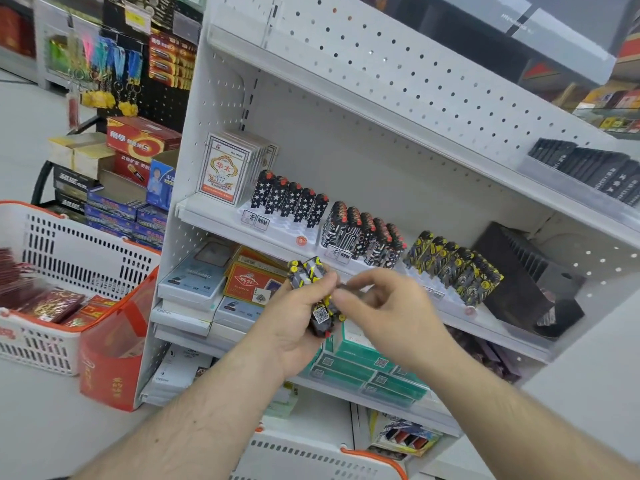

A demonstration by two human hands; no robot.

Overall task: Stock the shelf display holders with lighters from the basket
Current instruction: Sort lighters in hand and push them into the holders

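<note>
My left hand (291, 327) grips a bunch of black-and-yellow lighters (310, 275) in front of the middle shelf. My right hand (391, 306) reaches in beside it, with thumb and fingertips pinching at the bunch. On the shelf stand three white display holders: one with star-patterned lighters (291, 200), one with black-and-white circuit-patterned lighters (363, 233), and one with yellow-and-black lighters (453, 271). The front slots of the star holder (277, 226) hold nothing. A white basket with an orange rim (329, 455) shows at the bottom edge, below my arms.
A second white-and-orange basket (62, 251) with red packets sits at the left, a red box (110, 362) beside it. Playing-card packs (225, 168) stand left of the holders, a black rack (519, 282) to their right. Boxes fill the lower shelves.
</note>
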